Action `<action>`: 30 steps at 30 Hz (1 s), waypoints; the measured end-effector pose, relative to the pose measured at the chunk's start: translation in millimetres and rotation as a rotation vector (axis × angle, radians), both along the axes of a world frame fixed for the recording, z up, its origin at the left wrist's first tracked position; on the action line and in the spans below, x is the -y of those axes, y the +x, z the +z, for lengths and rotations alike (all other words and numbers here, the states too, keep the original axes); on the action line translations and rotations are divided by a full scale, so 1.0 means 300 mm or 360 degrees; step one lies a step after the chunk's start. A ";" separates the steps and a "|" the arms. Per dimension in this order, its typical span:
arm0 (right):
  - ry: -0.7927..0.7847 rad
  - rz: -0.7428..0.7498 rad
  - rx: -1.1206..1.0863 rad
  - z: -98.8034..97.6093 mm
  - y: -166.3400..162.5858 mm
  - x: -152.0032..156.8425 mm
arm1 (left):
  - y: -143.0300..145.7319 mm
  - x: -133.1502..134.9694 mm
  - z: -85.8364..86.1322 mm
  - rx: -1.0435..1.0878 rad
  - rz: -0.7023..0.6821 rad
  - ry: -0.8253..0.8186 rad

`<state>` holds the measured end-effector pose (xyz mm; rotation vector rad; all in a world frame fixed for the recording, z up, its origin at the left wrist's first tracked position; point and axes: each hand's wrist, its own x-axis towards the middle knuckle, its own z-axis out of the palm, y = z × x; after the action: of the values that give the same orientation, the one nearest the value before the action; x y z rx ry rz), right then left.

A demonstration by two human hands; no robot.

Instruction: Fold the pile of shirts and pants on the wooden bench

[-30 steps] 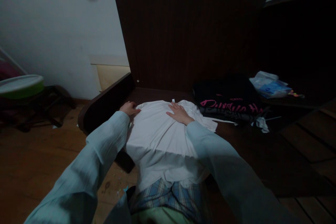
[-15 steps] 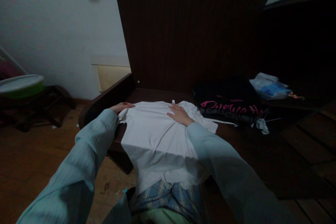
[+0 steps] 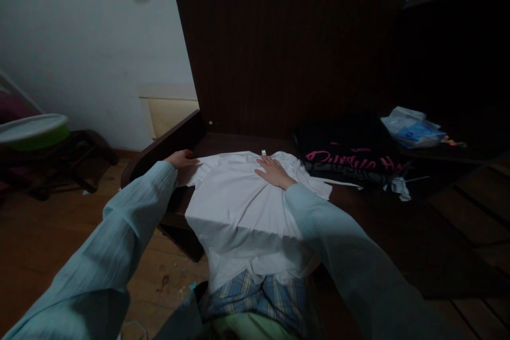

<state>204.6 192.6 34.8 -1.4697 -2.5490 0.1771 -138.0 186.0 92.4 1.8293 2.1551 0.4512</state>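
Note:
A white T-shirt point(image 3: 235, 191) lies spread on the dark wooden bench seat, its hem hanging over the front edge onto my lap. At its left sleeve, my left hand point(image 3: 181, 159) is closed on the cloth, thumb side partly hidden. My right hand point(image 3: 274, 172) rests flat on the shirt just below the collar, fingers spread. A small white tag point(image 3: 263, 153) shows at the neckline beyond those fingers. Creases run down the shirt from under my right hand.
A folded black garment with pink lettering point(image 3: 346, 151) sits right of the shirt. Behind it lies a blue and white plastic packet point(image 3: 412, 127). The bench has a raised armrest point(image 3: 159, 143) at left. A green tub with a pale lid point(image 3: 35, 132) stands on a dark stool at far left.
My left hand has drawn the sleeve slightly outward to the left, and the sleeve lies more stretched. My right hand stays pressed in nearly the same place.

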 end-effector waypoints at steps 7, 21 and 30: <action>0.0087 0.0064 -0.0094 0.007 0.006 0.016 | 0.016 0.029 -0.040 -0.0311 0.0091 -0.0047; 0.0173 0.0375 -0.0329 0.004 0.014 0.033 | 0.108 0.055 0.107 0.0594 -0.0138 -0.0221; 0.0154 0.0367 -0.0325 0.008 0.013 0.034 | 0.187 0.054 0.069 0.1049 -0.0482 -0.0188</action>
<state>208.4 182.3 37.3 -1.0628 -2.5147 0.2211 -81.9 169.8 113.1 1.6036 1.4133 0.7135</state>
